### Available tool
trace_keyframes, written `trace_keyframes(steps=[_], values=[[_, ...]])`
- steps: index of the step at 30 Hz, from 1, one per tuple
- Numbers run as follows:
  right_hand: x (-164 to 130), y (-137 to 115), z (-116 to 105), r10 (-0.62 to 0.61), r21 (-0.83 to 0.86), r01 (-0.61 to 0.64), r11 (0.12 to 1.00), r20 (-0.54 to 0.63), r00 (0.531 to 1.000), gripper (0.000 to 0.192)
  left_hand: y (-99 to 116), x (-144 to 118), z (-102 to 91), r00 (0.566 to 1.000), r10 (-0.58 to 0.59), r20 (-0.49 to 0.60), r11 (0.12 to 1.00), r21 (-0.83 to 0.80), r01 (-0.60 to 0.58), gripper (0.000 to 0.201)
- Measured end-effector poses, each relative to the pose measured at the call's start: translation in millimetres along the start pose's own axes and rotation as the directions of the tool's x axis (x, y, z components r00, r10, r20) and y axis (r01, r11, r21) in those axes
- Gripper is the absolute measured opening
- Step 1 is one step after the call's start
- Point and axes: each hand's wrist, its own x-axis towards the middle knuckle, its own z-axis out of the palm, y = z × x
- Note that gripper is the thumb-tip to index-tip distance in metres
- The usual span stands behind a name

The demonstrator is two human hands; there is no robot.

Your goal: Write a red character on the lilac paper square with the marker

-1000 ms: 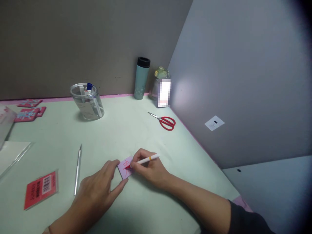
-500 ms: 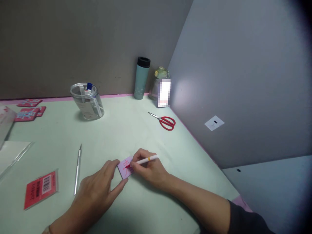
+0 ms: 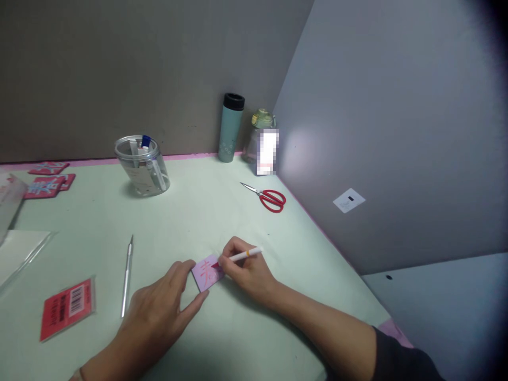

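A small light-purple square piece (image 3: 203, 279) with red brush-like strokes lies on the table in front of me. My left hand (image 3: 161, 301) grips it by its left side, forefinger at the upper corner and thumb at the lower one. In my right hand (image 3: 246, 272) is a white marker (image 3: 246, 254) with a yellow band, pinched between thumb and fingers. Its red tip rests at the piece's surface, right of the middle. Left of my left hand lies a silver craft knife (image 3: 126, 278). A red packet with a barcode (image 3: 66, 309) is further left.
Red-handled scissors (image 3: 265, 197) lie beyond my right hand. A clear jar of pens (image 3: 143, 166), a teal tumbler (image 3: 231, 127) and a green-lidded bottle (image 3: 250, 145) stand toward the back wall. Red decorated squares (image 3: 44, 187) and a clear sleeve (image 3: 24, 254) are at the left.
My right hand has shifted a little right and up with the marker, whose tip moved rightward across the purple piece. My left hand holds the same place.
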Motion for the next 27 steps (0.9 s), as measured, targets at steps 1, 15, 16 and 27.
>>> trace_keyframes(steps=[1, 15, 16, 27], values=[[0.0, 0.2, -0.3, -0.002, 0.001, 0.002, 1.000, -0.001, 1.000, 0.014, 0.1, -0.1, -0.2, 1.000, 0.001, 0.000, 1.000, -0.003, -0.001, 0.030], [0.6, 6.4, 2.2, -0.024, 0.083, 0.022, 0.996, 0.018, 1.000, 0.013, 1.4, 1.7, -0.7, 1.000, 0.021, -0.011, 1.000, 0.008, -0.021, 0.028], [0.4, 7.2, 2.8, -0.024, 0.067, 0.021, 0.998, 0.035, 0.999, 0.013, 1.4, 1.7, -0.5, 1.000, 0.016, -0.005, 1.000, 0.011, -0.016, 0.028], [0.7, 10.5, 3.3, -0.047, -0.023, 0.049, 0.999, 0.067, 0.997, 0.015, 1.0, 1.4, 1.1, 1.000, 0.001, -0.019, 0.999, -0.033, -0.002, 0.030]])
